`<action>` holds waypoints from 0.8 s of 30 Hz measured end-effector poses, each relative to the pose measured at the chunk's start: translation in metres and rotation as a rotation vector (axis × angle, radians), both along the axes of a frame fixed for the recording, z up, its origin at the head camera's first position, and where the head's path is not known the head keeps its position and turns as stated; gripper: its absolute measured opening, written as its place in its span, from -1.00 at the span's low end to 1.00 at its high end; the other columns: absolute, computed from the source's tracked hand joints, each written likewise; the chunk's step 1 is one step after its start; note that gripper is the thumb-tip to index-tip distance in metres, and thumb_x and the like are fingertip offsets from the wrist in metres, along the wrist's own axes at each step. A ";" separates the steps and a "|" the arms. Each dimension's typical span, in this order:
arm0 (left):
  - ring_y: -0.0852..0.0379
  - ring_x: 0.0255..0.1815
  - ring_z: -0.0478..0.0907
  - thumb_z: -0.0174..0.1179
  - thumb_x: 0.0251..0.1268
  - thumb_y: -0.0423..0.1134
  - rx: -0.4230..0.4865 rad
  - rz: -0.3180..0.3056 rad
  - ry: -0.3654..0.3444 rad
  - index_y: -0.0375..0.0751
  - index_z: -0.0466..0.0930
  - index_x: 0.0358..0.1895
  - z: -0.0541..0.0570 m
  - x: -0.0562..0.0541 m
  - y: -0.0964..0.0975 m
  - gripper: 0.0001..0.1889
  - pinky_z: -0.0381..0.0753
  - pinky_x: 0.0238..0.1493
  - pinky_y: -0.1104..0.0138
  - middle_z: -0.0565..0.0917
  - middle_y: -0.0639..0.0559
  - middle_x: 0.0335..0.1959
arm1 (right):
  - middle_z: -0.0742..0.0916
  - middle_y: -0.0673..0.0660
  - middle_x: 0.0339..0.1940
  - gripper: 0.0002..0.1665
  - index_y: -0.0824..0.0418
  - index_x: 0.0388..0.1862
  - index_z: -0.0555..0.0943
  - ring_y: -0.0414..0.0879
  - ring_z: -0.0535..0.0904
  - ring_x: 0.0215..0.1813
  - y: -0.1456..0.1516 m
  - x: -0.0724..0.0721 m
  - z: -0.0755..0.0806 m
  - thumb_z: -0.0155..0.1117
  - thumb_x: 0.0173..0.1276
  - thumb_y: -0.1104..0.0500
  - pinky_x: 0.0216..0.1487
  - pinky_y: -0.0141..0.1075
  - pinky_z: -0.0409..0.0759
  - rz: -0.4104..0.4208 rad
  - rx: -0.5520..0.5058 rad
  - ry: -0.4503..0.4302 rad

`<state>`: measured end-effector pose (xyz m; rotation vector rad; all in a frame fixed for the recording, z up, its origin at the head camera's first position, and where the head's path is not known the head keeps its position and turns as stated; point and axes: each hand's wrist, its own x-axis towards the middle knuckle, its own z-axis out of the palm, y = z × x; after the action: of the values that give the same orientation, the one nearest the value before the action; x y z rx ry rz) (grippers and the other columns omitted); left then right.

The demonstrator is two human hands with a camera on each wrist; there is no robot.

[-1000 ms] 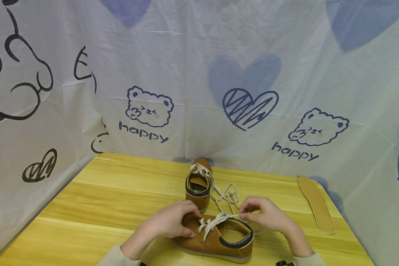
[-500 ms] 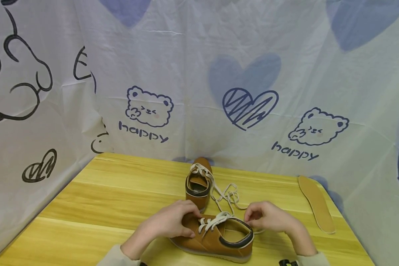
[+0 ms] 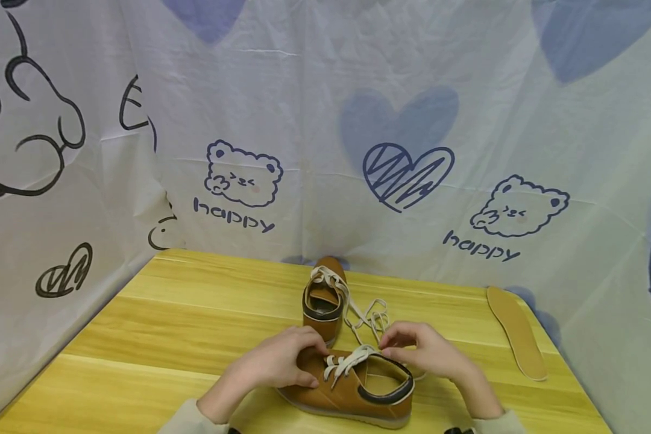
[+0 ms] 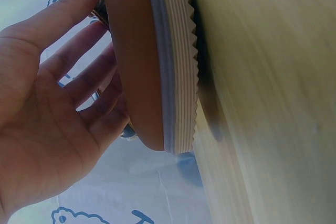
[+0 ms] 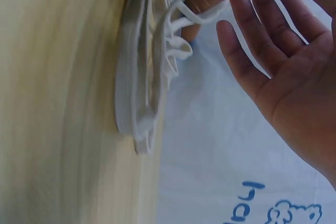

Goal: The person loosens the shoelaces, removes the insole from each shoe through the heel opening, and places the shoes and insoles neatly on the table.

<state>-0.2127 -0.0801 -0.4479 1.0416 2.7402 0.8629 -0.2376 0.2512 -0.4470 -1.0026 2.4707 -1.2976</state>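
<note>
A brown lace-up shoe (image 3: pixel 347 392) with a black collar lies along the table's front, toe to the left. My left hand (image 3: pixel 282 361) grips its toe, thumb on the near side; the left wrist view shows that hand (image 4: pixel 63 103) beside the brown upper. Over the shoe's opening, my right hand (image 3: pixel 431 349) pinches the cream shoelace (image 3: pixel 360 354) near the top eyelets with thumb and index finger. In the right wrist view, the shoe's heel hides those fingertips, and the other fingers of the hand (image 5: pixel 294 61) are spread. Loose lace (image 5: pixel 142 87) hangs beside it.
Behind stands a second brown shoe (image 3: pixel 325 319), toe away, its long laces (image 3: pixel 378 313) spread to the right on the wooden table (image 3: pixel 184 319). A tan insole (image 3: pixel 515 334) lies near the right edge. A printed cloth (image 3: pixel 314 120) hangs behind the table.
My right hand moved right and down with the lace, then came back left to the lace near the top eyelets. My left hand and the shoe have stayed in place.
</note>
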 end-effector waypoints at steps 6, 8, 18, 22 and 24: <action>0.04 0.22 0.54 0.62 0.04 -0.16 0.008 -0.011 0.012 0.06 0.70 0.00 0.001 0.000 -0.001 -0.58 0.55 0.31 0.08 0.65 0.23 0.08 | 0.77 -0.02 -0.11 -0.87 0.08 -0.05 0.72 -0.19 0.69 -0.05 -0.011 0.001 -0.005 0.37 0.48 0.13 0.11 -0.22 0.68 0.008 0.022 0.032; 0.04 0.22 0.55 0.62 0.04 -0.17 0.010 -0.014 0.017 0.05 0.70 -0.01 0.001 0.000 -0.001 -0.58 0.55 0.30 0.08 0.65 0.23 0.08 | 0.77 -0.02 -0.12 -0.87 0.08 -0.05 0.72 -0.19 0.69 -0.06 -0.014 0.001 -0.006 0.38 0.47 0.12 0.10 -0.22 0.68 0.005 0.025 0.034; 0.04 0.21 0.55 0.63 0.03 -0.17 0.009 -0.014 0.009 0.05 0.70 -0.01 0.001 0.000 -0.001 -0.57 0.55 0.30 0.07 0.65 0.24 0.07 | 0.76 -0.01 -0.19 -0.92 0.10 -0.12 0.71 -0.20 0.67 -0.13 -0.018 0.005 -0.004 0.38 0.44 0.24 0.02 -0.26 0.69 -0.001 -0.001 0.068; 0.03 0.22 0.55 0.62 0.03 -0.17 0.004 -0.011 0.006 0.06 0.70 0.00 0.002 0.000 0.000 -0.57 0.55 0.31 0.06 0.65 0.24 0.08 | 0.74 -0.14 -0.21 -0.88 0.05 -0.16 0.72 -0.22 0.67 -0.15 -0.015 0.004 -0.005 0.39 0.43 0.27 0.03 -0.26 0.69 -0.028 0.013 0.088; 0.03 0.23 0.54 0.62 0.03 -0.17 0.002 -0.009 0.007 0.06 0.70 0.00 0.001 0.000 0.000 -0.57 0.55 0.31 0.06 0.65 0.24 0.09 | 0.73 -0.17 -0.22 -0.88 0.04 -0.18 0.72 -0.22 0.67 -0.16 -0.013 0.003 -0.005 0.39 0.43 0.27 0.02 -0.26 0.70 -0.042 0.020 0.100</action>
<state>-0.2123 -0.0803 -0.4466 1.0583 2.7383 0.8619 -0.2351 0.2383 -0.4519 -1.0409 2.5864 -1.2618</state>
